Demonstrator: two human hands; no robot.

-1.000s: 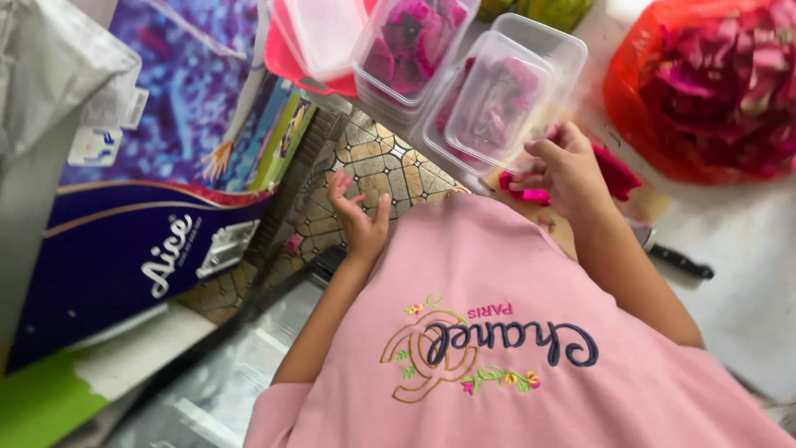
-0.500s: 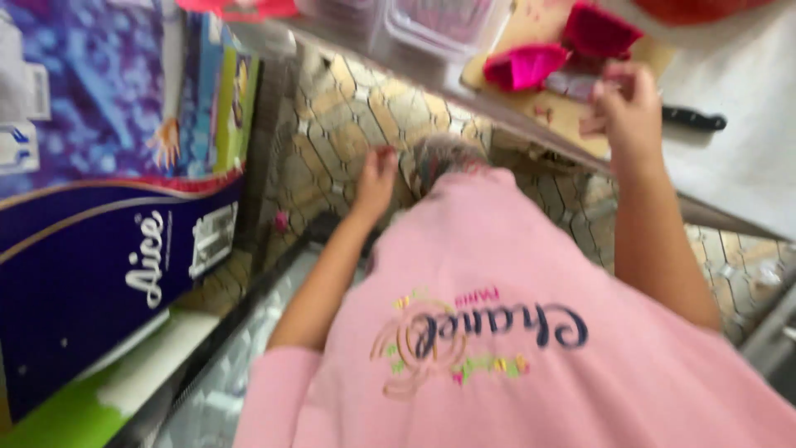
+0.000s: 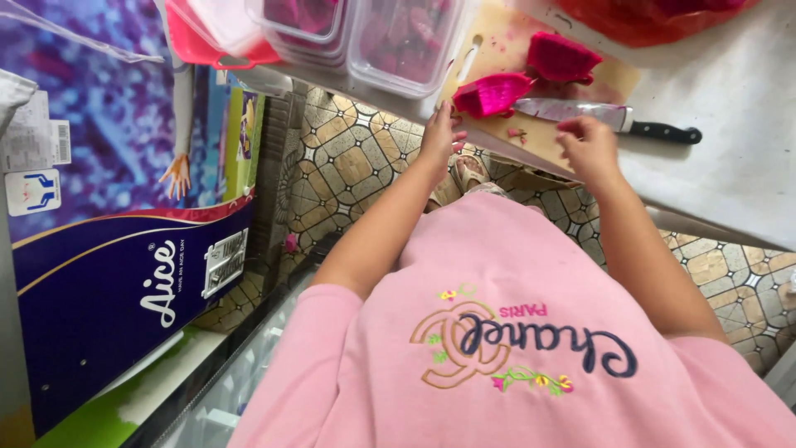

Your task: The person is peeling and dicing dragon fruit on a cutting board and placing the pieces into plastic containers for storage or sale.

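Neither grip holds anything: the left hand [image 3: 438,133] has its fingers stretched out and loose, tips resting at the near edge of the desk [image 3: 730,166], just beside a pink fruit piece [image 3: 491,94]. Right hand [image 3: 587,148] hovers with fingers curled slightly, open, just below the knife [image 3: 609,119], not closed on it.

That knife lies flat across the cutting board [image 3: 531,50], blade stained pink and pointing toward the fruit piece, black handle out on the white desk to the right. A second fruit piece [image 3: 562,58] sits farther back on the board, near the blade. Small pink scraps lie on the board between the two hands.

Behind the left hand stand clear tubs [image 3: 406,41] with pink fruit inside, and a pink-rimmed tub [image 3: 211,37] further left. A red bag [image 3: 655,17] shows at the top edge. Below the desk lies a patterned tile floor [image 3: 348,166], with a purple box [image 3: 108,249] at the left. A pink shirt [image 3: 514,348] fills the foreground
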